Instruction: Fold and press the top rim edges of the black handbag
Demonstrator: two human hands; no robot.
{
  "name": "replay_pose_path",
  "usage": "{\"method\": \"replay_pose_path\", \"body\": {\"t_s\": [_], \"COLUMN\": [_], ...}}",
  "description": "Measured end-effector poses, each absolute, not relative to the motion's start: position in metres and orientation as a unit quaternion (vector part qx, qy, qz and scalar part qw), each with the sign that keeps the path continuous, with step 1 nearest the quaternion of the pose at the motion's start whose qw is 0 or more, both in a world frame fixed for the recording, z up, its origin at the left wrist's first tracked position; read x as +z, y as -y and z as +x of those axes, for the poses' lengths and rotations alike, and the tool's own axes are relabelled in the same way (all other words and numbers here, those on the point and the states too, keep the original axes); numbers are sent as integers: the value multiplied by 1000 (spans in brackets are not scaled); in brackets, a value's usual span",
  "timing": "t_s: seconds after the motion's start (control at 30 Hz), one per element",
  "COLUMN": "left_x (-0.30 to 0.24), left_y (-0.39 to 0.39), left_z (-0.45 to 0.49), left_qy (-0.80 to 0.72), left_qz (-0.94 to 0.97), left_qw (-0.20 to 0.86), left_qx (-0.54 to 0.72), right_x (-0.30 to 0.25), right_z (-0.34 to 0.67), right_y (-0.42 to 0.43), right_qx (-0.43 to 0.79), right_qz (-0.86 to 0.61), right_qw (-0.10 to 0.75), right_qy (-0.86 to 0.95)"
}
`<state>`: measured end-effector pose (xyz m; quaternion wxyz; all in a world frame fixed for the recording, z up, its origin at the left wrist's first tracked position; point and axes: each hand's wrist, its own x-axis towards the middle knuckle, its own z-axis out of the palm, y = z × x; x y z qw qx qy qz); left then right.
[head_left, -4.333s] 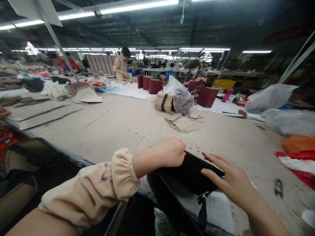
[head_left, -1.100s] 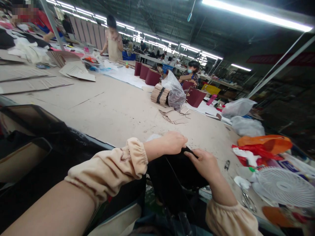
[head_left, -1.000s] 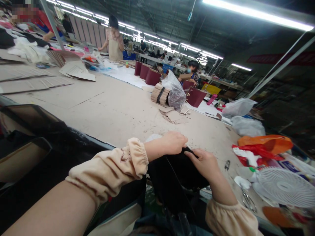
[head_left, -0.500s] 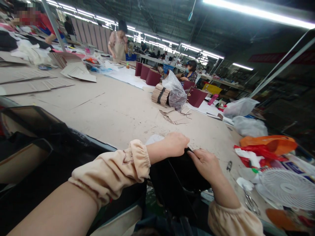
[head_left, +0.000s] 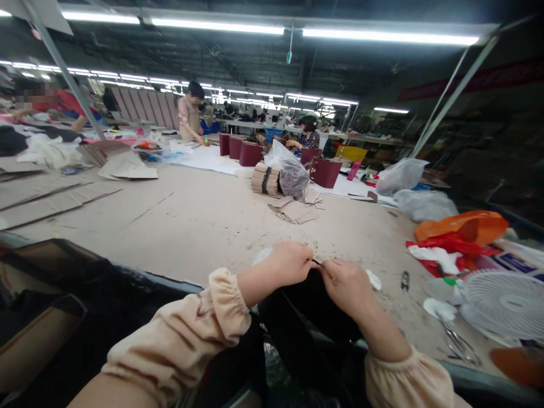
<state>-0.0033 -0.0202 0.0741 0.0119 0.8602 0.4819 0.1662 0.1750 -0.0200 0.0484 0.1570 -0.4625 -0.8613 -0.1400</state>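
Note:
In front of me, at the near edge of the table point(head_left: 204, 221), both hands pinch the top edge of a black fabric piece point(head_left: 312, 306). My left hand point(head_left: 289, 263) is closed on it, knuckles up. Close beside it, my right hand point(head_left: 346, 283) grips the same edge with thumb and fingers. A short, thin black stretch of that edge shows between them. The rest hangs down over the table's front, dark and partly behind my forearms, so its full shape is hidden. Something whitish point(head_left: 261, 256) lies partly behind my left wrist.
Small snips point(head_left: 405, 281), scissors point(head_left: 461, 343) and a white fan point(head_left: 510, 303) lie at the right, near an orange bag point(head_left: 463, 226). Ahead are a strapped bundle point(head_left: 266, 179), a clear plastic bag point(head_left: 289, 170) and maroon panels point(head_left: 250, 154). Black bags point(head_left: 55, 266) stand at the left. Co-workers point(head_left: 190, 113) are beyond.
My view has levelled out, so the scene sits less tilted. Both hands keep their hold on the black fabric's edge, and a thin stretch of it now shows more plainly between them.

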Motion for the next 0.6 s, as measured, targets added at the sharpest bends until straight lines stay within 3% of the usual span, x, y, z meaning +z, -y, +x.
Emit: {"method": "replay_pose_path", "body": {"t_s": [0.6], "left_x": [74], "left_y": [23], "left_z": [-9], "left_qy": [-518], "left_qz": [846], "left_qw": [6], "left_qx": [124], "right_x": [51], "right_z": [174], "right_y": [25], "right_qx": [-127], "right_qz": [-444], "right_qw": [210], "right_qy": [862]}}
